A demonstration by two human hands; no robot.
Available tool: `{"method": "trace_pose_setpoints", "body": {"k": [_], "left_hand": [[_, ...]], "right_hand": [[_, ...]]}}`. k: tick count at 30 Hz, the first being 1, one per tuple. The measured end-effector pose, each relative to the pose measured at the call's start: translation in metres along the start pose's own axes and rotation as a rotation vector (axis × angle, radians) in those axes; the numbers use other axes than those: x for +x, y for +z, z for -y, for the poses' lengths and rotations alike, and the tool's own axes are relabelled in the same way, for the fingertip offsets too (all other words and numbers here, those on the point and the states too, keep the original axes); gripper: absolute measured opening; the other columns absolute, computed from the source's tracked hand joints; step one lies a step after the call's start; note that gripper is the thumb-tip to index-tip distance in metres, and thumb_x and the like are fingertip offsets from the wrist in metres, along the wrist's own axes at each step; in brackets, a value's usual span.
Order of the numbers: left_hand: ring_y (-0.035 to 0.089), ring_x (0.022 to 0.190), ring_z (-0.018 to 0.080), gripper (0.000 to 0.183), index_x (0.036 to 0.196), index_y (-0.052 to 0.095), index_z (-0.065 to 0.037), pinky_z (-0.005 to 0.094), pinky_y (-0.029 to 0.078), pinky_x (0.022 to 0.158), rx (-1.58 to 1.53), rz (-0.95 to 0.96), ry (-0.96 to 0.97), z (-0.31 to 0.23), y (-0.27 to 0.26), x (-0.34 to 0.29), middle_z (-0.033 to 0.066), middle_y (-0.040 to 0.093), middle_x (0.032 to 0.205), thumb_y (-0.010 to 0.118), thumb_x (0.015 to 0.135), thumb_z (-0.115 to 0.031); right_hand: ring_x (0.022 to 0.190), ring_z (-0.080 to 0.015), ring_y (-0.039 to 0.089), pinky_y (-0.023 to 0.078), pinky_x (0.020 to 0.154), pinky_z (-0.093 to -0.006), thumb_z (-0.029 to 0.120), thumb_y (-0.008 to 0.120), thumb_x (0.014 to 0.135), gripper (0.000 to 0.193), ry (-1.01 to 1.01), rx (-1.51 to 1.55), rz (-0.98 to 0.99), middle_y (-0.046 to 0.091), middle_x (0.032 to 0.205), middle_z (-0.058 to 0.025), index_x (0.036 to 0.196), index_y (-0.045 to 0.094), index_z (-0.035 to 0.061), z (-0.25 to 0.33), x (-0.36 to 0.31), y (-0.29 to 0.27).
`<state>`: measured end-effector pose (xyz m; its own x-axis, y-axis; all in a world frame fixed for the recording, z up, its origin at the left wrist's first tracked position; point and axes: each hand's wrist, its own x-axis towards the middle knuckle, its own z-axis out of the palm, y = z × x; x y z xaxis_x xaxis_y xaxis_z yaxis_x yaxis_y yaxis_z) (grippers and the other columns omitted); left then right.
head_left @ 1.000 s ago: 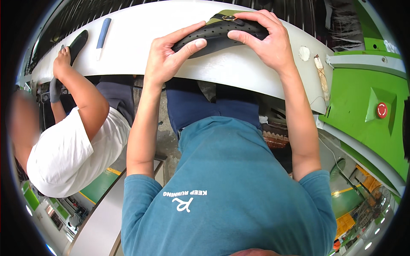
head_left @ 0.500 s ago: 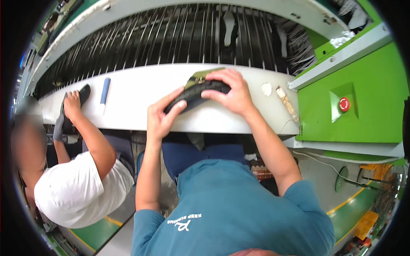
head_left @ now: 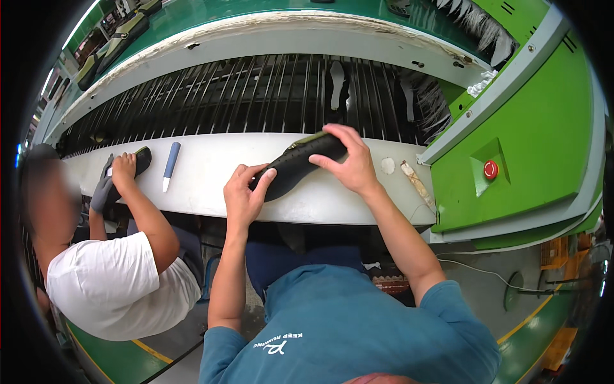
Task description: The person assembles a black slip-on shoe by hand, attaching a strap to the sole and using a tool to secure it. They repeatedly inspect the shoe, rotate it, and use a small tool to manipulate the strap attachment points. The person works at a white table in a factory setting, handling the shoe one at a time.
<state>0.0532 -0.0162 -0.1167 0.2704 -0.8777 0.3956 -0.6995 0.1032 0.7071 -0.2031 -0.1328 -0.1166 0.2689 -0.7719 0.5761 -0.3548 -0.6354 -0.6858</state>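
Between my two hands is a black shoe with an olive-green edge along its far side. It is tilted above the white tabletop, its broad black face toward me. My left hand pinches the near left end between thumb and fingers. At the other end my right hand grips, thumb on the black face and fingers over the far edge. The far side of the shoe is hidden. Right of my right hand lie a small whitish disc and a tan wrapped stick.
A blue-handled tool lies to the left. Beyond it, a co-worker in a white shirt holds a dark shoe. Behind the table runs a rack of metal rods; a green machine housing with a red button stands right.
The shoe has turned in my hands: its ridged black edge faced me before, now a broad smooth black face does. The view has shifted, showing more of the far side.
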Motion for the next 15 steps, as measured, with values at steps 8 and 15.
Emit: {"method": "trace_pose_setpoints", "body": {"k": [8, 15], "left_hand": [[0.075, 0.073, 0.0123, 0.024, 0.106, 0.082, 0.0, 0.0282, 0.06, 0.066, -0.584, 0.617, -0.287, -0.025, 0.022, -0.055, 0.0083, 0.082, 0.089, 0.075, 0.108, -0.023], [0.068, 0.131, 0.0321, 0.039, 0.119, 0.082, -0.005, 0.0439, 0.051, 0.115, -0.159, -0.178, 0.207, -0.031, -0.018, -0.014, 0.0146, 0.077, 0.133, 0.093, 0.083, -0.012]], "right_hand": [[0.134, -0.0364, 0.063, 0.047, 0.116, -0.0491, 0.05, 0.091, 0.089, 0.081, 0.149, -0.208, 0.379, 0.067, 0.14, -0.0161, 0.155, 0.061, 0.0119, 0.021, -0.002, 0.013], [0.124, -0.0304, 0.064, 0.038, 0.119, -0.0487, 0.049, 0.097, 0.074, 0.076, -0.233, -0.206, 0.356, 0.071, 0.127, -0.005, 0.138, 0.074, 0.0133, 0.013, 0.008, 0.023]]}}
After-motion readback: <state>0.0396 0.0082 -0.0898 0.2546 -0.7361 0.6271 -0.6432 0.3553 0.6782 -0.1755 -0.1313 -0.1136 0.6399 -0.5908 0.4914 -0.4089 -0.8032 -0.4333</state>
